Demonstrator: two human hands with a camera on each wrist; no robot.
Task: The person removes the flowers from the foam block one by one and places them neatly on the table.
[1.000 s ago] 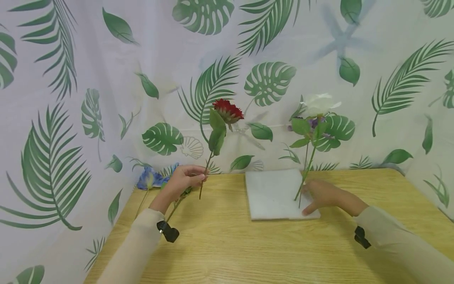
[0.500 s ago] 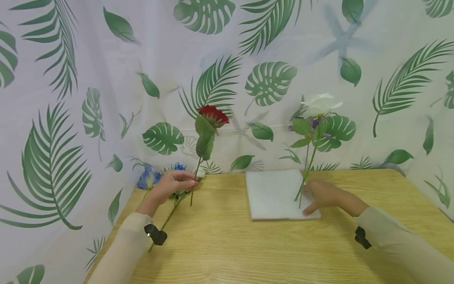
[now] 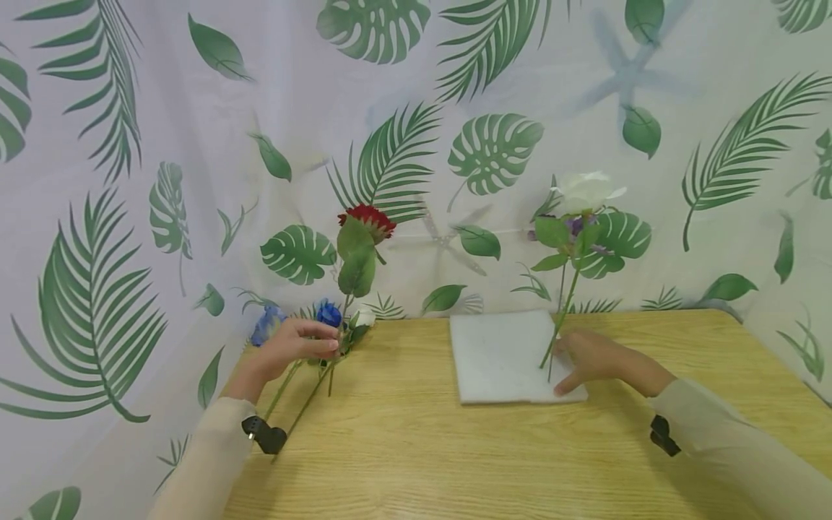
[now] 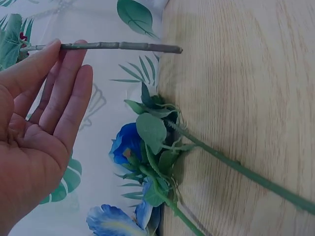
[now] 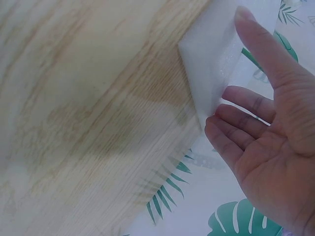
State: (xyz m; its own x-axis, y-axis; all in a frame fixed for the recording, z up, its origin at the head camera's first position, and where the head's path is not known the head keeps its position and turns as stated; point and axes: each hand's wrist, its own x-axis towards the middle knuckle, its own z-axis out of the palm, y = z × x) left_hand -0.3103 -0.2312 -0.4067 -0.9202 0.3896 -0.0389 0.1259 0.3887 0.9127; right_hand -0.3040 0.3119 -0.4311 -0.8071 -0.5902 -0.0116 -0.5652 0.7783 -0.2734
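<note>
My left hand [image 3: 282,352] pinches the thin stem [image 4: 118,45] of a red flower [image 3: 370,221] between thumb and fingers. The flower stands nearly upright, its lower stem tip apart from the tabletop in the left wrist view. At the right, my right hand [image 3: 594,354] holds the right side of a white foam block [image 3: 500,354], its thumb on top and its other fingers at the edge. A white rose [image 3: 588,191] and a small purple flower [image 3: 575,225] stand in the block, stems slightly tilted. The rose partly hides the purple flower.
Several flowers lie at the table's left back, among them a dark blue rose [image 3: 328,313], a light blue flower [image 3: 266,325] and a small white rose [image 3: 365,315]. Behind the wooden table [image 3: 416,448] hangs a leaf-patterned curtain [image 3: 403,87].
My left hand has moved left and down with the red flower, bringing it over the lying flowers. My right hand, the foam block and the flowers standing in it have not moved.
</note>
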